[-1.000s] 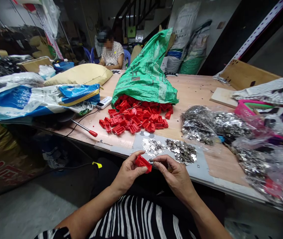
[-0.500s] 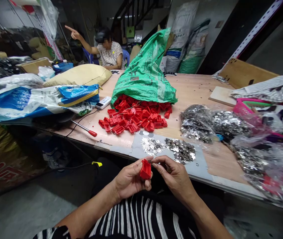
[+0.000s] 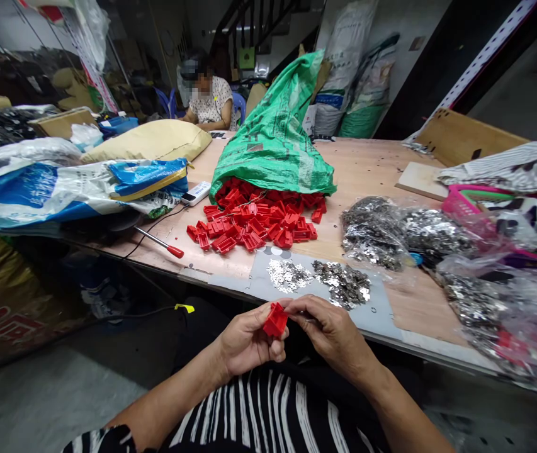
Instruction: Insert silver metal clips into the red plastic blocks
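Two hands meet just below the table (image 3: 230, 267) edge in the head view, above my striped lap. The left hand (image 3: 244, 343) is curled narrow around a red plastic part (image 3: 275, 322), thumb and fingers clamping it. The right hand (image 3: 332, 336) is pinched narrow, its fingertips (image 3: 296, 309) touching the part's right edge; whether a metal piece sits between them I cannot tell. Judging from this, the step is seating something small into the part. I would hold the left grip steady, keep the open side turned toward the camera, and press straight in with the right fingertips rather than at a slant. The heaps of metal pieces (image 3: 341, 283) lie near on the grey sheet (image 3: 381, 318), and the pile of red parts (image 3: 254, 223) spills from the green sack (image 3: 277, 138) beyond. Against a second ago, the part is turned end-on instead of lengthwise and the hands sit closer together. The co-worker (image 3: 209, 100) across the table, arm raised half a second ago, now has it down.
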The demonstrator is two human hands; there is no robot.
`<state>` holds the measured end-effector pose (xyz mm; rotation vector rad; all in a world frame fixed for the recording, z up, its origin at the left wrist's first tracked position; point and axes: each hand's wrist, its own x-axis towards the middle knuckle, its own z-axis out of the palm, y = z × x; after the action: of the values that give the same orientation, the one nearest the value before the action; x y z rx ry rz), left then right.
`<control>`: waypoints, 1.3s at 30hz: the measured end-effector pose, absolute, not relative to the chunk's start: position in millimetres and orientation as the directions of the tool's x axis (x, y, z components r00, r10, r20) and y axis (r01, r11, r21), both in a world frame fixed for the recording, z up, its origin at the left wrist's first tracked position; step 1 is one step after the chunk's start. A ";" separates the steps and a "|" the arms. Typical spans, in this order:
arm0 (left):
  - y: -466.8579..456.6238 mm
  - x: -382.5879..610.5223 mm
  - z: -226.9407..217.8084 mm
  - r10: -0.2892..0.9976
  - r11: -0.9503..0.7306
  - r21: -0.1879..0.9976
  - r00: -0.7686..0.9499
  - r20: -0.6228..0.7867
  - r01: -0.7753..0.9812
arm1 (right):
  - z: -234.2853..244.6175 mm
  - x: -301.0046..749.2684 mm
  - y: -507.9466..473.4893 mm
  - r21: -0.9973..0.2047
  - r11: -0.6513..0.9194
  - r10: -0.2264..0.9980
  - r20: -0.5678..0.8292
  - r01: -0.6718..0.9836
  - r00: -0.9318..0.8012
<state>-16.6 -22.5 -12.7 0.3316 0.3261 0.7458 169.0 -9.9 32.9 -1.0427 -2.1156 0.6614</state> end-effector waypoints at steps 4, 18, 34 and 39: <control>-23.3 -15.4 -11.7 0.695 0.694 0.413 0.698 -0.170 -0.590 | 29.9 167.6 -10.7 -0.649 0.586 0.801 0.377 0.485 -0.464; -25.4 -12.0 -7.7 0.682 0.702 0.449 0.705 -0.196 -0.553 | 29.0 169.6 -14.2 -0.676 0.565 0.812 0.354 0.473 -0.464; -24.3 -10.5 -10.0 0.694 0.689 0.476 0.687 -0.217 -0.546 | 17.0 178.4 -7.7 -0.952 0.066 0.940 -0.041 0.299 -0.338; -23.2 -9.9 -13.2 0.677 0.696 0.503 0.702 -0.220 -0.513 | 10.6 174.2 -7.7 -0.972 -0.006 0.921 -0.096 0.233 -0.377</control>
<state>-9.9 -23.2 -13.2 0.4278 0.4105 0.6849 174.2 -7.7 10.6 -1.2069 -1.6553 1.4236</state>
